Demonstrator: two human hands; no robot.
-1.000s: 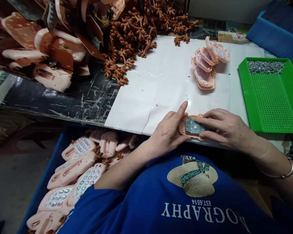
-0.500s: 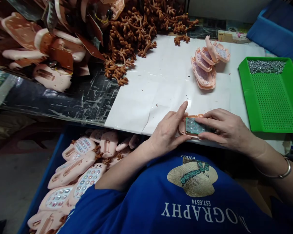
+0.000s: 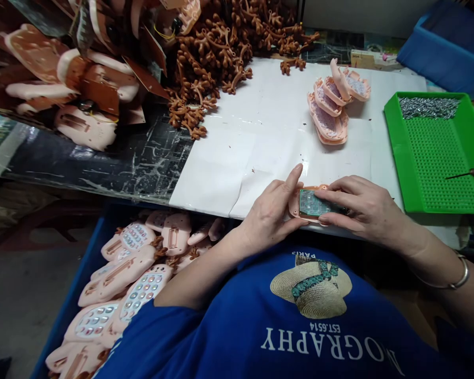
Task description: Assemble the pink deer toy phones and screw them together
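At the table's near edge, a pink plastic toy phone shell [image 3: 294, 206] lies between my hands. My left hand [image 3: 270, 210] grips its left end, thumb below and index finger raised along the top. A green circuit board [image 3: 310, 202] sits in or on the shell; whether it is fully seated I cannot tell. My right hand [image 3: 359, 205] is closed on the board's right part, with fingertips on its top and near edge. The shell's right end is hidden under that hand. Several pink shell halves [image 3: 327, 126] with pale inner parts lie farther back on white paper.
To the right, a green tray [image 3: 395, 152] holds silver screws [image 3: 430, 108], and a thin screwdriver [image 3: 468, 172] reaches over it. Brown antler-shaped parts [image 3: 209, 58] are heaped at the back. A blue crate [image 3: 77, 295] of pink toy phones [image 3: 140, 295] stands at lower left. Behind sits a blue bin [image 3: 446, 52].
A screwdriver tip has come into view over the green tray from the right edge. Both hands, the shell and the board stay nearly where they were.
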